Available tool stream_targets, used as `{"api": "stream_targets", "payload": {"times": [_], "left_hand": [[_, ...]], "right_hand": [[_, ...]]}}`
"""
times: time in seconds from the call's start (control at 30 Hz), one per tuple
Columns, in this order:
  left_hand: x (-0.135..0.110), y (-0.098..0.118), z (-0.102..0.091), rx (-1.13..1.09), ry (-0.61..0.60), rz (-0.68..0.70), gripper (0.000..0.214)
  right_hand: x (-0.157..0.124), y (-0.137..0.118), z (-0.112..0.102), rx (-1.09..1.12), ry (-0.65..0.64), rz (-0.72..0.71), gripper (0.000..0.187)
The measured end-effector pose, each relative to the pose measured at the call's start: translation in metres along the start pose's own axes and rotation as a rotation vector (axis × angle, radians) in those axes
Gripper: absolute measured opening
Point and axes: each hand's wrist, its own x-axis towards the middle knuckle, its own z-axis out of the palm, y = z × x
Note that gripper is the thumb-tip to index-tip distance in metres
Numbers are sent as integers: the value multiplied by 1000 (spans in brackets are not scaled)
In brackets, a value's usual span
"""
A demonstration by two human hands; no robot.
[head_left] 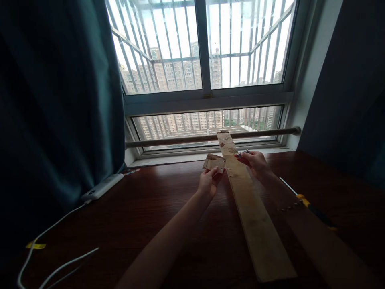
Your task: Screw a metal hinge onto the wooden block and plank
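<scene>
A long wooden plank (pixel 255 216) lies on the dark wooden surface, its far end propped on the rail by the window. My left hand (pixel 209 182) grips a small wooden board (pixel 214 162) by its near edge, just left of the plank. The little board is pale with darker, worn patches. Over the plank's right edge, my right hand (pixel 257 163) is closed in a pinch on a small shiny metal piece (pixel 244 153), too small to name exactly. The fingertips are close to the plank; whether they touch it I cannot tell.
A screwdriver (pixel 313 208) with a yellow and black handle lies right of my right forearm. To the left are a white power strip (pixel 104 188) and its white cable (pixel 54 226). A curtain (pixel 66 100) hangs at left; a rail (pixel 180 140) crosses before the barred window.
</scene>
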Motion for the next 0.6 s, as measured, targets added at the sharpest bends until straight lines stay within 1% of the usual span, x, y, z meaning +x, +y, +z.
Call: {"api": "stream_targets", "payload": {"times": [0.07, 0.13, 0.23, 0.3, 0.4, 0.6], "left_hand": [[1, -6, -3, -14, 28, 9, 15], [2, -13, -5, -33, 84, 19, 14], [4, -19, -7, -57, 160, 16, 14], [5, -21, -7, -66, 184, 1, 14], [5, -22, -8, -75, 187, -10, 14], [2, -29, -8, -89, 154, -30, 15]], "right_hand": [[-1, -1, -1, -26, -33, 23, 11], [-3, 0, -1, -68, -53, 74, 11], [-3, 1, -2, -97, -44, 142, 12], [-2, 3, -1, -91, -29, 175, 13], [-2, 7, 0, -88, -26, 213, 13], [-7, 13, 5, -138, -75, 217, 14]]}}
